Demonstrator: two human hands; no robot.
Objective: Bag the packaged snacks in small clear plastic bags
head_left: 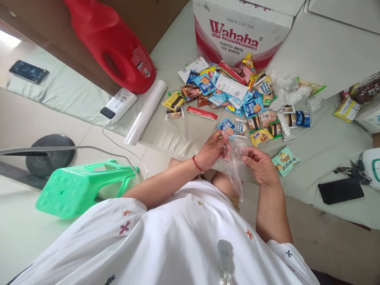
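Note:
In front of my body a clear plastic bag (235, 172) hangs between my two hands. My left hand (210, 153), with a red cord at its wrist, pinches the bag's left side. My right hand (260, 163) grips the opposite side between thumb and fingers. Something pinkish shows through the film by my left fingers, too blurred to name. Just beyond the hands lie a blue snack packet (226, 126) and a small wrapped biscuit (240, 128). A yellow cookie packet (261, 137) is farther right, and a green card-like packet (286, 161) lies beside my right hand.
A heap of wrapped snacks (219, 89) spreads before a Wahaha carton (237, 35). Crumpled clear bags (286, 89) lie at its right. Leftward are a plastic film roll (145, 113), a red jug (118, 47), a white device (119, 105) and a green stool (65, 192). A black phone (341, 190) lies right.

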